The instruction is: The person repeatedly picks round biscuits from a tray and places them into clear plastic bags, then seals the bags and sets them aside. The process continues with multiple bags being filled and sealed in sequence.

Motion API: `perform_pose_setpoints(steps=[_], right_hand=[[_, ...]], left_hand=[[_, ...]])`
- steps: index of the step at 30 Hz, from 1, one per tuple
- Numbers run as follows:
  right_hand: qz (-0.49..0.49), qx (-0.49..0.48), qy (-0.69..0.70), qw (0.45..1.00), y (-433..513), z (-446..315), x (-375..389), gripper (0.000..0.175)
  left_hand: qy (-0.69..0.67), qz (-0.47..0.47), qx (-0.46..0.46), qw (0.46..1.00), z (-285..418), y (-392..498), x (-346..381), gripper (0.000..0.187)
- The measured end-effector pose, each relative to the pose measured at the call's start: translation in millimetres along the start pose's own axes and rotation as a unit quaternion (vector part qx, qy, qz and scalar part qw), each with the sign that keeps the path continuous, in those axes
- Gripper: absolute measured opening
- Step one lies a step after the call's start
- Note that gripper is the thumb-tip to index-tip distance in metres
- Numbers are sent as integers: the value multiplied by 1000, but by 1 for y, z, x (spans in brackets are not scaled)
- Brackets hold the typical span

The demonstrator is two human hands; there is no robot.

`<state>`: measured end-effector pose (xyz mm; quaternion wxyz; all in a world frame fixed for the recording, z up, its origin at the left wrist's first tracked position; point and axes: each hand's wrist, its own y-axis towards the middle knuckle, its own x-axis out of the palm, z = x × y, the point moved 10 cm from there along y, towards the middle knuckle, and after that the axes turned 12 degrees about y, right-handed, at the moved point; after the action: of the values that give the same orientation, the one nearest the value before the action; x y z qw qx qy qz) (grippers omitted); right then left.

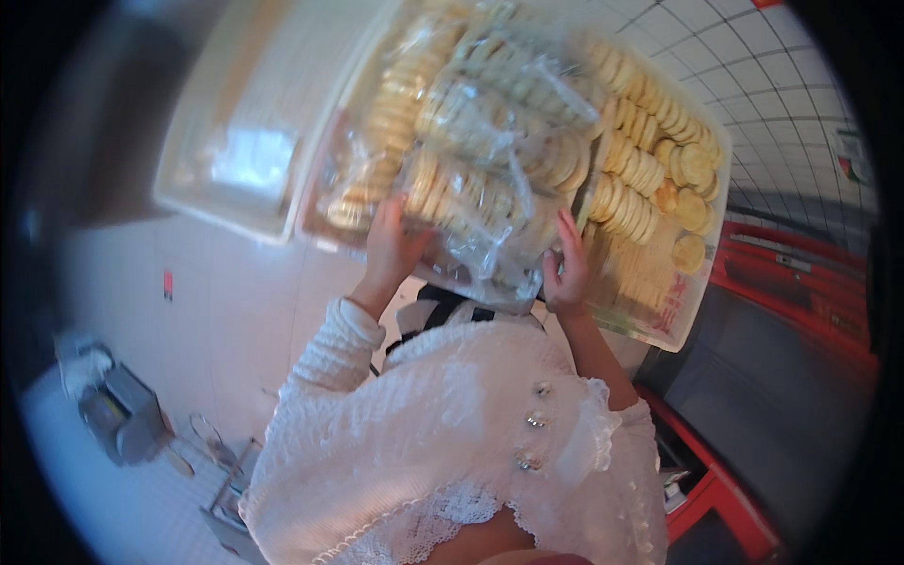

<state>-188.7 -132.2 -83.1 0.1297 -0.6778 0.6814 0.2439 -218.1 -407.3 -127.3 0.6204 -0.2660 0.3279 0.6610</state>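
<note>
Clear plastic bags [470, 205] of round flat breads or biscuits lie stacked in a shallow pale tray [321, 244] in front of me. My left hand [395, 236] rests at the left side of the nearest bag, its fingertips partly hidden against the plastic. At that bag's right side is my right hand [567, 261], fingers extended and slightly bent. Whether either hand grips the plastic cannot be told. Just right of the bags, loose round biscuits [625, 208] stand in rows in another tray [688, 311], with several lying flat on its right side.
A translucent plastic bin [166, 191] stands at the left. White wall tiles [763, 85] rise at the upper right, above a red and dark unit [784, 275]. On the lower left are a grey container [123, 417] and a metal-framed stand [236, 494].
</note>
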Motion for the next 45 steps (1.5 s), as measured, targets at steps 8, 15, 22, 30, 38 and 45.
perform_pose_setpoints(steps=[8, 15, 22, 30, 38, 45], right_hand=[[74, 119, 104, 985, 29, 20, -38, 41], [161, 63, -12, 985, 150, 15, -102, 51], [84, -91, -227, 966, 288, 19, -74, 47], [-19, -139, -295, 945, 292, 37, -47, 47], [139, 41, 161, 976, 292, 111, -87, 70], [94, 185, 246, 947, 306, 143, -84, 62]], left_hand=[[6, -133, 152, 979, 35, 88, -44, 53], [-23, -35, 303, 952, 141, 244, -7, 51], [287, -205, 354, 867, 173, 230, 100, 52], [-57, -208, 84, 973, 104, 318, 55, 60], [-196, -316, 28, 928, 80, 371, 133, 86], [-136, -311, -63, 938, 56, 377, 145, 87]])
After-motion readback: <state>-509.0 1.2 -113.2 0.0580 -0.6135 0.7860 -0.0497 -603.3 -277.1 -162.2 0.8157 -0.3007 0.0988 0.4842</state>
